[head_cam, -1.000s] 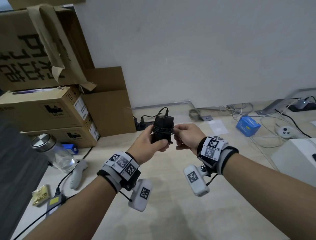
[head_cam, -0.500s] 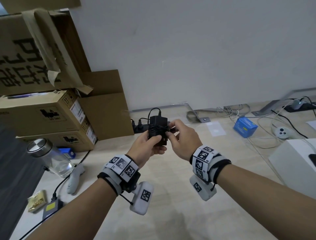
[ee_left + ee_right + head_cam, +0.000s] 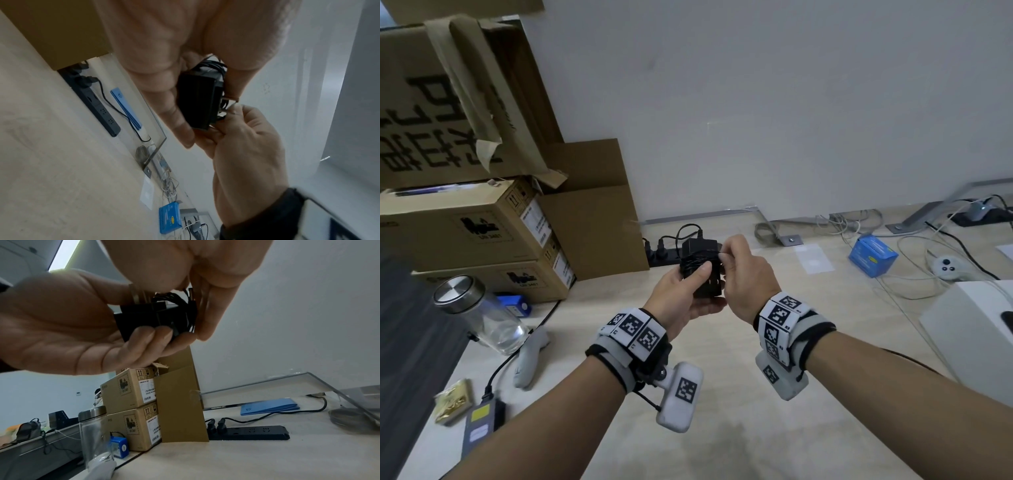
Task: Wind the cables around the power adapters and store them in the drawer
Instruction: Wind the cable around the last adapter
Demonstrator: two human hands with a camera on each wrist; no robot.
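Note:
A black power adapter (image 3: 703, 286) with its thin black cable (image 3: 697, 262) wound around the body is held above the desk, centre of the head view. My left hand (image 3: 697, 279) grips it from the left, thumb on the front and fingers underneath. My right hand (image 3: 726, 255) pinches the cable's end against the adapter's upper right side. In the left wrist view the adapter (image 3: 197, 100) shows metal plug prongs next to my right hand (image 3: 236, 113). In the right wrist view the cable (image 3: 185, 305) bunches at the adapter (image 3: 144, 316). No drawer is in view.
Stacked cardboard boxes (image 3: 476, 226) fill the back left, with a black power strip (image 3: 664, 255) beside them. A glass jar (image 3: 479, 315), a white controller (image 3: 530, 359) and another adapter (image 3: 479, 425) lie at the left. A blue box (image 3: 873, 255) and a white box (image 3: 976, 329) sit at the right.
My right hand has moved left from beside the adapter onto its upper right side, bringing the cable end with it. My left hand has kept its grip.

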